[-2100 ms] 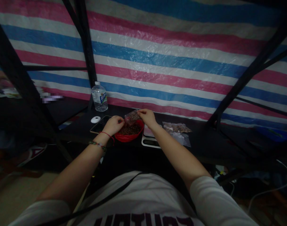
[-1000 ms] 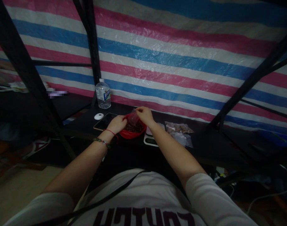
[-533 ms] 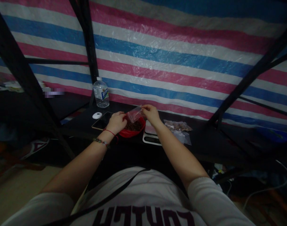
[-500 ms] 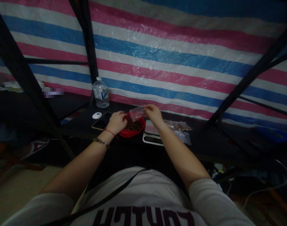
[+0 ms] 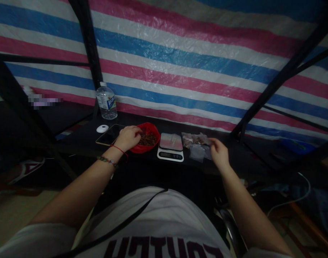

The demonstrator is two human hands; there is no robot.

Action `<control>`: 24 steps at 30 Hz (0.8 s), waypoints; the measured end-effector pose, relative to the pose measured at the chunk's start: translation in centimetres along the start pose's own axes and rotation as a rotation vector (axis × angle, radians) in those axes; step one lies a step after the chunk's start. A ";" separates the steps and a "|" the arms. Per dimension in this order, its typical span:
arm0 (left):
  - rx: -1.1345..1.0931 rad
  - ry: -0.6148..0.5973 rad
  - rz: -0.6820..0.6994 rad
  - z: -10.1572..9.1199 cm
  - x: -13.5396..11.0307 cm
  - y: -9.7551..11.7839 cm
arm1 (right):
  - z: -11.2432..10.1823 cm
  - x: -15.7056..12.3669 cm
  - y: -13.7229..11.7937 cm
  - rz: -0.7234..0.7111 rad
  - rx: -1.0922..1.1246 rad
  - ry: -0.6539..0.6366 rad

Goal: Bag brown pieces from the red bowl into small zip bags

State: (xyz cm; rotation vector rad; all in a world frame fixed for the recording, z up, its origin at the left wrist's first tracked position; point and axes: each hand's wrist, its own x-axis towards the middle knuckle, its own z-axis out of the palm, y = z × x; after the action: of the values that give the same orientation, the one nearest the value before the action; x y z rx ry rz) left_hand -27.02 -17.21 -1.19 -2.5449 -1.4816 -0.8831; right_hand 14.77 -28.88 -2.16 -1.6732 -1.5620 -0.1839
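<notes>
My left hand (image 5: 128, 138) lies over the left rim of a red plastic bag (image 5: 156, 133), rolled open like a bowl and holding small brown pieces (image 5: 148, 139). Its fingers are curled at that rim. To the right of it is a white kitchen scale (image 5: 170, 155) with a small clear plastic bag (image 5: 176, 138) on its plate. My right hand (image 5: 220, 153) is at the right end of several zip bags, its thumb and fingers closed at the edge of a filled clear bag (image 5: 196, 139). Flat, clear bags (image 5: 197, 152) lie just in front.
A phone (image 5: 109, 135) and a white oval object (image 5: 102, 128) lie left of my left hand. Behind them stands a clear plastic bottle (image 5: 107, 101). Black metal posts (image 5: 92, 46) frame the black table, with striped plastic sheeting (image 5: 169, 64) behind.
My right hand has moved right, from above the scale to the bags. The clear bag it held over the red bag now lies on the scale. My left hand stays at the red bag.
</notes>
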 end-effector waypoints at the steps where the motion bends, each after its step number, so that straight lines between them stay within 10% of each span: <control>1: 0.001 -0.003 0.005 0.0 0.0 0.0 | 0.3 -0.9 0.7 -0.046 -0.080 -0.134; 4: 0.019 0.000 0.004 0.1 -0.1 0.2 | 1.4 -2.2 1.6 -0.097 -0.217 -0.441; 9: 0.058 -0.001 -0.003 0.3 -0.3 0.4 | 2.8 -1.0 1.3 -0.163 -0.390 -0.381; 16: 0.078 -0.038 0.000 0.2 -0.2 0.3 | 5.9 -0.3 1.4 0.093 -0.518 -0.741; 24: 0.044 -0.037 -0.009 0.3 -0.1 0.3 | 5.9 2.5 0.6 0.089 -0.521 -0.598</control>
State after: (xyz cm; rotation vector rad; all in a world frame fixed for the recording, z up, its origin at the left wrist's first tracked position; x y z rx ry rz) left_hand -26.69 -17.35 -1.42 -2.5392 -1.5067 -0.7996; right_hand 13.39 -23.21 -4.75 -2.3541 -1.9823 -0.0404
